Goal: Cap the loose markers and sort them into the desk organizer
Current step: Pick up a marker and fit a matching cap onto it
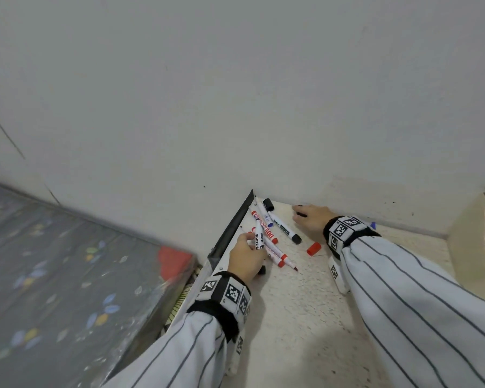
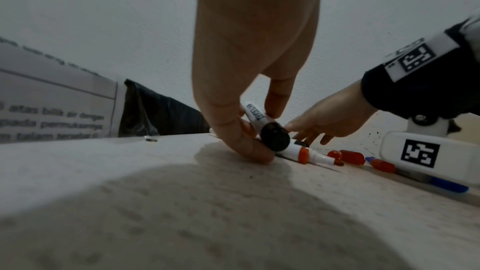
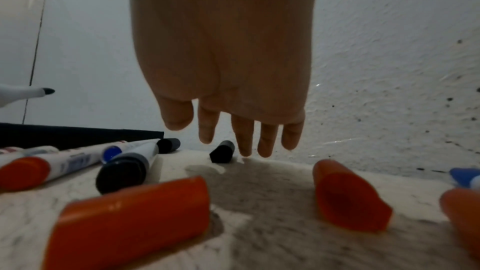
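Observation:
My left hand (image 1: 247, 252) pinches a white whiteboard marker (image 1: 259, 238) and holds it tilted just above the desk; its black end (image 2: 275, 139) faces the left wrist camera, and its bare black tip (image 3: 44, 91) shows in the right wrist view. Several markers (image 1: 269, 229) lie in a loose pile by the desk's left edge. My right hand (image 1: 310, 218) reaches to the wall with straight fingers (image 3: 244, 141), their tips beside a loose black cap (image 3: 223, 152). A beige organizer (image 1: 469, 236) stands at the far right.
Loose red caps (image 3: 135, 219) (image 3: 348, 194) lie under my right wrist, and one red cap (image 1: 313, 248) shows in the head view. Another black cap (image 1: 268, 204) sits in the desk corner. A blue marker (image 2: 446, 185) lies near the wall. A patterned mattress (image 1: 53, 264) is left of the desk.

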The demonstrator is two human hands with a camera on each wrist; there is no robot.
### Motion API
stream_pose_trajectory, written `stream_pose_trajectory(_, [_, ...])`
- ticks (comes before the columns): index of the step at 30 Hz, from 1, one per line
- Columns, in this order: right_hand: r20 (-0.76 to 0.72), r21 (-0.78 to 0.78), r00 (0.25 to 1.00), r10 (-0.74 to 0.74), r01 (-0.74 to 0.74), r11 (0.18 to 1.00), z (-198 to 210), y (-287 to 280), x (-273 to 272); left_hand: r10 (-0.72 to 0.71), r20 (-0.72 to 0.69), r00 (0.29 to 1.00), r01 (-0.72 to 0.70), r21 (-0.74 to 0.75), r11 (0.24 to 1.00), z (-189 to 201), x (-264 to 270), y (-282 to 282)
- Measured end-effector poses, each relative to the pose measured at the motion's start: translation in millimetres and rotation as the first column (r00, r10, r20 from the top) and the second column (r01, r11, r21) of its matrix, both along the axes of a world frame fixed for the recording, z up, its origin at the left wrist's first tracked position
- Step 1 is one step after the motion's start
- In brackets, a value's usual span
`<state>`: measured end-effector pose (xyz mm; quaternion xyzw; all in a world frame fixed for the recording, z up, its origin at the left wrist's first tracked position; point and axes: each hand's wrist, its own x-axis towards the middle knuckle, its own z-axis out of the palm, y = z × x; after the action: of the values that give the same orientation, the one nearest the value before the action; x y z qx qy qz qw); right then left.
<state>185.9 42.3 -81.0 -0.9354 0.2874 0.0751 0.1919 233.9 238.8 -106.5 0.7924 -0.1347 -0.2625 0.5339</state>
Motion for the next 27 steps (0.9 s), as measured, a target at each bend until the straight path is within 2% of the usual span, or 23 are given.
stream_pose_trajectory(3, [-0.057, -0.041, 0.998, -0.014, 0.012, 0.999, -1, 3, 4, -0.011, -0.005, 1.0, 0.011, -0.007, 1.0, -1, 2, -2])
stream_pose_trajectory(5, [-0.016, -0.076, 0.998, -0.059, 0.058, 0.995, -3, 5, 3, -0.008, -0.006, 1.0, 0.008, -0.023, 1.0, -2, 1, -3])
stream_pose_trajectory(7, [0.1, -0.06, 0.986, -0.133, 0.139, 0.988, -4, 6, 1, 0.005, -0.012, 1.0, -0.006, -0.036, 0.999, -1, -1, -4])
stream_pose_trajectory(11, [0.378, 0.11, 0.89, -0.254, 0.229, 0.967, 4, 16, -8, 0.025, 0.043, 0.999, -0.023, -0.046, 0.999, 4, -10, -8])
stream_pose_trajectory(14, [0.452, 0.222, 0.839, -0.304, 0.224, 0.949, 11, 26, -20, -0.011, 0.101, 0.995, 0.019, -0.071, 0.997, 11, -20, -10])
stream_pose_trajectory(18, [0.478, 0.239, 0.849, -0.224, 0.12, 0.964, 21, 29, -42, -0.024, 0.145, 0.989, 0.041, -0.11, 0.993, 14, -38, -15])
stream_pose_trajectory(22, [0.52, 0.296, 0.818, -0.245, 0.096, 0.95, 28, 29, -71, -0.152, 0.305, 0.94, 0.157, 0.006, 0.988, 16, -55, -17])
stream_pose_trajectory(25, [0.551, 0.344, 0.78, -0.297, 0.112, 0.932, 33, 30, -97, -0.215, 0.336, 0.917, 0.208, 0.057, 0.976, 17, -69, -21])
stream_pose_trajectory(27, [0.557, 0.32, 0.779, -0.287, 0.117, 0.94, 37, 30, -115, -0.24, 0.354, 0.904, 0.235, 0.056, 0.97, 17, -81, -24])
